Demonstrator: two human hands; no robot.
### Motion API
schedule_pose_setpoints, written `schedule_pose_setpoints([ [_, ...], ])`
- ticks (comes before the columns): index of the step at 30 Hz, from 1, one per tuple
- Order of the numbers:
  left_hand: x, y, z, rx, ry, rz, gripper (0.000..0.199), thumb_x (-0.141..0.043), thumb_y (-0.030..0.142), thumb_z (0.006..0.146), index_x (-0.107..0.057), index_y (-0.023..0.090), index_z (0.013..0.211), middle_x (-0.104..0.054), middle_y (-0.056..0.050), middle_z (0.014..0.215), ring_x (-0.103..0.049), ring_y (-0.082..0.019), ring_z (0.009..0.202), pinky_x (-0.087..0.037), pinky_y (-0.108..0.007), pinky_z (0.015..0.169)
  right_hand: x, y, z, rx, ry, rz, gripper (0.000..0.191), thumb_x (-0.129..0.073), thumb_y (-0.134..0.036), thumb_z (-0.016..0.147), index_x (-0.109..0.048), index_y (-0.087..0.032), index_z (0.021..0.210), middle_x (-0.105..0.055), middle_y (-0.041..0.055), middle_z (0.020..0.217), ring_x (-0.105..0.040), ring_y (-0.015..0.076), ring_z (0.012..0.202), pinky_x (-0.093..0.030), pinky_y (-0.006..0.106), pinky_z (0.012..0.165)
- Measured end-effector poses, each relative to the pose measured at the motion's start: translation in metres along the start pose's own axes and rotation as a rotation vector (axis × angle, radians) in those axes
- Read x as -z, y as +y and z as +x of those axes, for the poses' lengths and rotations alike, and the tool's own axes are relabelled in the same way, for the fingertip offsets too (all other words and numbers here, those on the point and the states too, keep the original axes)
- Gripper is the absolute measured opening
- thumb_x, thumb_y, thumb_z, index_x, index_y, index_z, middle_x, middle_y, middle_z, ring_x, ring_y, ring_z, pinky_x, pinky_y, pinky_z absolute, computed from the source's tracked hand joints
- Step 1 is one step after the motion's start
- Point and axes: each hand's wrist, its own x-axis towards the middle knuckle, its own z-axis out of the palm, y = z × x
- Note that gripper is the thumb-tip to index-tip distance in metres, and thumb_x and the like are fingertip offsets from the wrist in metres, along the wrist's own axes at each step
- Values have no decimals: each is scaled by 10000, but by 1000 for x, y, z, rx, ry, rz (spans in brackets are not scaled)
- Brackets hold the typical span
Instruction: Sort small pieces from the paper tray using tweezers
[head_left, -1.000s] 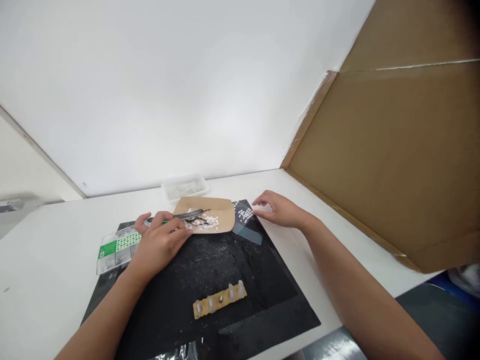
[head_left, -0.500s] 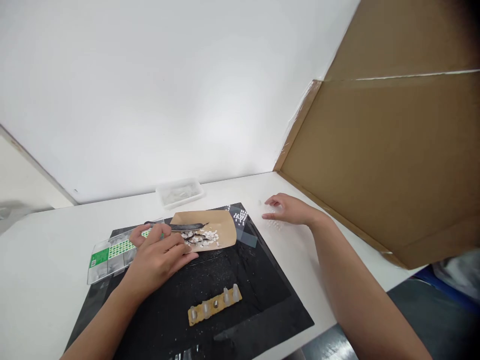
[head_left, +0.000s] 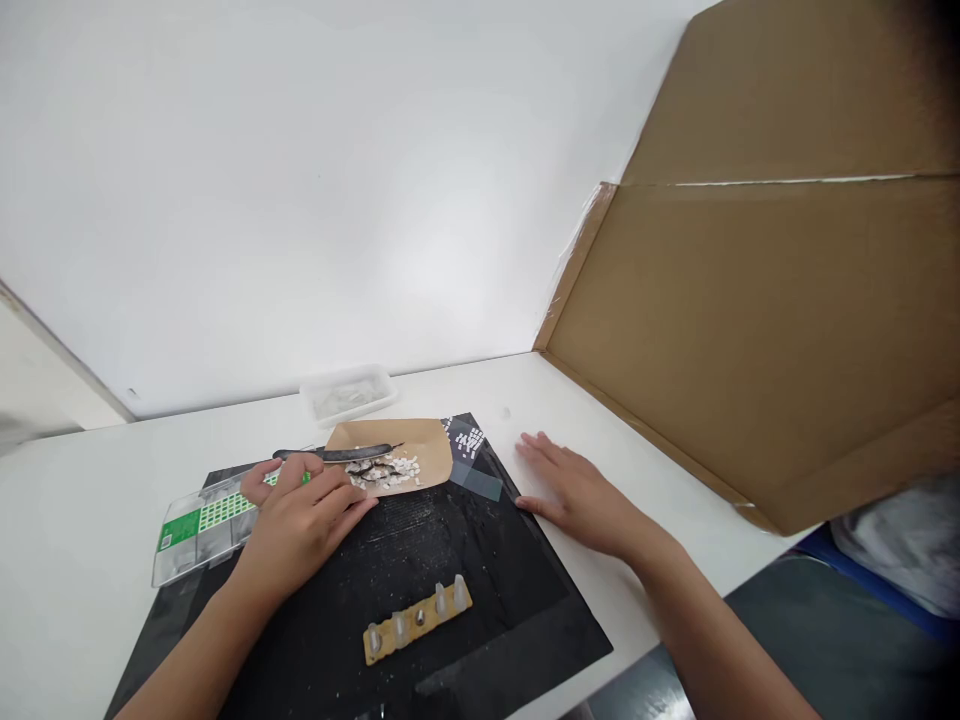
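My left hand [head_left: 304, 520] is closed with curled fingers on the near left edge of a shallow tan paper tray [head_left: 435, 455]. White flakes and small chips [head_left: 382, 472] lie in the tray. A long dark pointed tool [head_left: 352, 454], apparently tweezers, crosses it just beyond my fingertips; I cannot tell whether the fingers grip it. My right hand [head_left: 581, 495] rests palm down on the white table, fingers stretched and thumb apart, beside the right edge of the black mat [head_left: 525, 590]. Small white tiles [head_left: 469, 440] sit in rows at the mat's far right corner.
A clear compartment case with a green label [head_left: 180, 532] lies left of the tray. Behind stands a translucent tub [head_left: 349, 394]. A yellowish strip with several pale upright pegs [head_left: 418, 620] lies on the mat. Cardboard panels [head_left: 750, 330] rise at the right.
My right hand has come down and nearer, flattening out from a loosely curled pose; white bits once visible beneath it are now hidden. The left hand keeps its place at the tray. The view has shifted slightly.
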Motion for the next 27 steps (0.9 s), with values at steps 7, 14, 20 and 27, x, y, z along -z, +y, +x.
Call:
schedule_pose_setpoints([
  [7,0,0,-1,39,8,51,173,-658,352,984,-750,255,873,-741,-35,920,-527,-267,907,-344,-429,872,-16,-17,-100,51,54,-13,812,-528,-579,1007,-118,-353,1670,-241,27,1713,-300,322,1560,-313,576,1268],
  [14,-1,0,-4,91,-3,40,179,-655,377,983,-753,264,883,-744,-36,920,-548,-273,969,-329,-443,928,-21,-33,-167,271,195,-104,973,-735,-648,848,-326,-245,1633,-440,106,1620,-468,353,1468,-431,521,1219],
  [20,0,-1,-5,77,6,50,170,-645,365,988,-749,262,901,-739,-43,936,-552,-284,994,-306,-477,967,-15,-24,-165,457,363,-40,388,-638,-166,987,-651,-296,1352,-741,18,1299,-715,187,1191,-554,337,1073],
  [27,6,1,-3,29,15,-35,169,-649,399,975,-736,269,1040,-736,-60,1016,-592,-300,1046,-267,-513,1034,39,-49,-112,469,631,144,346,-659,-38,919,-723,-255,1180,-799,50,1064,-765,211,972,-575,386,859],
])
